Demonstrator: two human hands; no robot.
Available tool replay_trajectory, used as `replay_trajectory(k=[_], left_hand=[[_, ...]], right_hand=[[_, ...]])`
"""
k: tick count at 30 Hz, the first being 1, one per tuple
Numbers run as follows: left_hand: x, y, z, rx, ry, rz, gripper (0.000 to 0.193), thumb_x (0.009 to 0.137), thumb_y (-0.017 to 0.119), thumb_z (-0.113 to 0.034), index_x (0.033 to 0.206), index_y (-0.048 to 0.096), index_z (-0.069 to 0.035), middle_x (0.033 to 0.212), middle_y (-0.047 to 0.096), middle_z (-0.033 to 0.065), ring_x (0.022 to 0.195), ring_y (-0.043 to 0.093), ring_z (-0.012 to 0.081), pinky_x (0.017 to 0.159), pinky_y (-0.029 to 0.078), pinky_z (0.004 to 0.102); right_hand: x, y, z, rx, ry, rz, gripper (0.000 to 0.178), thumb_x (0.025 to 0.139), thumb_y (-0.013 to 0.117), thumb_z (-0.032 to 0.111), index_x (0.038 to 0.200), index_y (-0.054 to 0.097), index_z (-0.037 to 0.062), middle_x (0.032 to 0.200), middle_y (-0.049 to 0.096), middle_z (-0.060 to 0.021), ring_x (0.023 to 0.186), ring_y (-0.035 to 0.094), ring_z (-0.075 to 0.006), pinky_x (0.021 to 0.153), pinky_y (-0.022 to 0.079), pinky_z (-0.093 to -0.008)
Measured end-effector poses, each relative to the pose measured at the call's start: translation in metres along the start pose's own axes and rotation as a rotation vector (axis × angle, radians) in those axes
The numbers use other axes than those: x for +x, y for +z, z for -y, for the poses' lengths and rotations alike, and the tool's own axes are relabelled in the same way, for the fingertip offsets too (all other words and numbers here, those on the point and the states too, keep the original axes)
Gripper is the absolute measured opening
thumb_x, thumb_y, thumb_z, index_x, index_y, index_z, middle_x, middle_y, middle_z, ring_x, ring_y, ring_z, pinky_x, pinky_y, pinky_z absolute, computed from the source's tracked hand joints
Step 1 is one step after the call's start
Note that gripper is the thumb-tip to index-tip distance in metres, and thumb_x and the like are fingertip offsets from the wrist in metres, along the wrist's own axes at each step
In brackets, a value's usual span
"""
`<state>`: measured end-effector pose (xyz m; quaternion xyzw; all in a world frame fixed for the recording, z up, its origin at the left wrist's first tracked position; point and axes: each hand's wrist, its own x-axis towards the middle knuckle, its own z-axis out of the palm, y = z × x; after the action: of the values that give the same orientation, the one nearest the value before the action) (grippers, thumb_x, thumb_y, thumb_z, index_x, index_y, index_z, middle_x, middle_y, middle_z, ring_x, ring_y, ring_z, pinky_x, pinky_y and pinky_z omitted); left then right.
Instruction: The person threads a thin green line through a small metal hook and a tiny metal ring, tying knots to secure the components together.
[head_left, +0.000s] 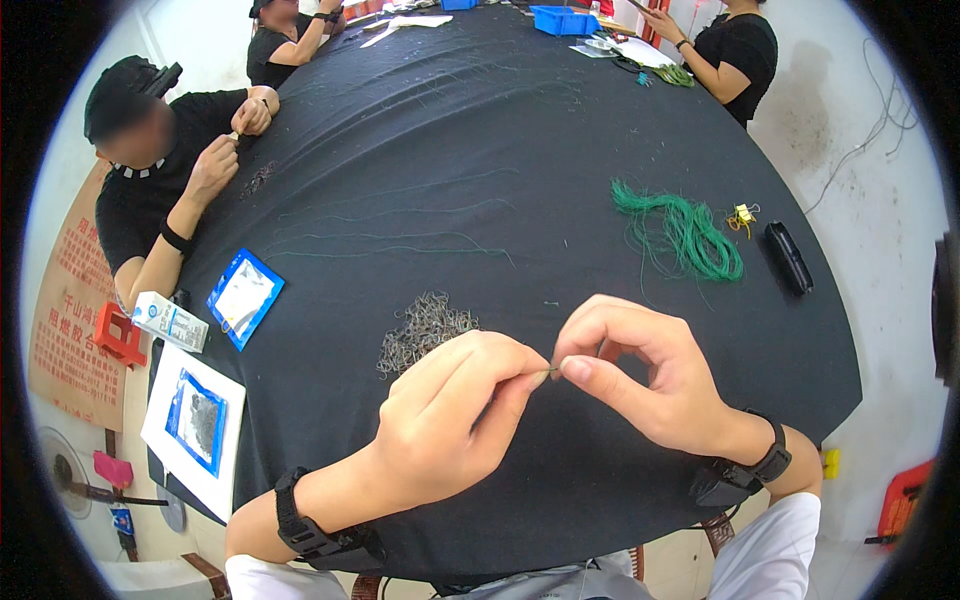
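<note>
My left hand is closed in a pinch, thumb against forefinger. Facing it, my right hand also pinches, its remaining fingers curled. Their tips almost meet, and a tiny dark-green bit of thread shows between them. Whether a hook is attached there is too small to tell. Just beyond my left hand lies a heap of small metal fish hooks, partly covered by the hand. Farther off to the right is a loose bundle of green thread. Several single green strands stretch across the black cloth.
A black-clothed table spreads before me. At right are a yellow clip and black case. Leftward lie a blue-edged packet, a small box and a white board bearing another packet. Co-workers sit or stand around.
</note>
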<state>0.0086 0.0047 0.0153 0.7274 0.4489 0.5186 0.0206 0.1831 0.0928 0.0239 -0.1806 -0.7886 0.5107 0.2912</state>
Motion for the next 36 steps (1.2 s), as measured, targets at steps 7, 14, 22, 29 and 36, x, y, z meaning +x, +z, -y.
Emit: replay_trajectory(k=[7, 14, 22, 29, 36], left_hand=[[-0.003, 0.003, 0.001, 0.082, 0.088, 0.0, 0.014, 0.074, 0.066, 0.01, 0.085, 0.062, 0.003, 0.078, 0.064, 0.0135, 0.069, 0.064, 0.0227, 0.062, 0.051, 0.029], [-0.002, 0.003, 0.0, -0.001, -0.022, 0.029, 0.015, 0.075, 0.066, 0.008, 0.09, 0.063, 0.003, 0.079, 0.063, 0.0123, 0.066, 0.062, 0.0193, 0.059, 0.049, 0.0271], [-0.012, 0.004, 0.018, -0.084, -0.209, 0.137, 0.012, 0.081, 0.064, 0.001, 0.092, 0.065, 0.001, 0.078, 0.061, 0.0091, 0.062, 0.058, 0.0177, 0.053, 0.044, 0.0271], [-0.014, 0.009, 0.017, -0.015, -0.193, 0.068, 0.021, 0.076, 0.064, 0.001, 0.097, 0.064, -0.001, 0.092, 0.061, 0.0101, 0.076, 0.059, 0.0208, 0.056, 0.045, 0.0288], [-0.015, 0.007, 0.014, 0.161, 0.076, 0.018, 0.023, 0.071, 0.072, -0.004, 0.09, 0.061, 0.0, 0.085, 0.061, 0.01, 0.072, 0.058, 0.0253, 0.061, 0.047, 0.0326]], right_hand=[[-0.001, -0.001, -0.002, 0.07, 0.052, 0.03, 0.009, 0.086, 0.064, 0.012, 0.09, 0.064, 0.0034, 0.083, 0.06, -0.0017, 0.07, 0.056, -0.007, 0.061, 0.042, -0.0221], [-0.001, -0.001, -0.006, 0.3, 0.146, 0.042, 0.011, 0.088, 0.061, 0.012, 0.093, 0.063, 0.002, 0.084, 0.06, -0.0006, 0.075, 0.057, -0.0071, 0.064, 0.045, -0.0221], [0.004, -0.003, -0.008, 0.57, 0.223, 0.078, 0.014, 0.091, 0.058, 0.014, 0.097, 0.061, 0.0021, 0.089, 0.062, -0.0028, 0.077, 0.059, -0.0092, 0.067, 0.049, -0.0237], [0.005, -0.003, -0.019, 0.555, 0.194, 0.131, 0.015, 0.092, 0.056, 0.013, 0.097, 0.061, -0.0004, 0.091, 0.065, -0.0076, 0.081, 0.063, -0.0128, 0.07, 0.05, -0.0243], [0.001, 0.004, -0.023, 0.312, 0.125, 0.08, 0.012, 0.091, 0.057, 0.009, 0.093, 0.062, -0.002, 0.085, 0.065, -0.0061, 0.078, 0.062, -0.0102, 0.069, 0.05, -0.0234]])
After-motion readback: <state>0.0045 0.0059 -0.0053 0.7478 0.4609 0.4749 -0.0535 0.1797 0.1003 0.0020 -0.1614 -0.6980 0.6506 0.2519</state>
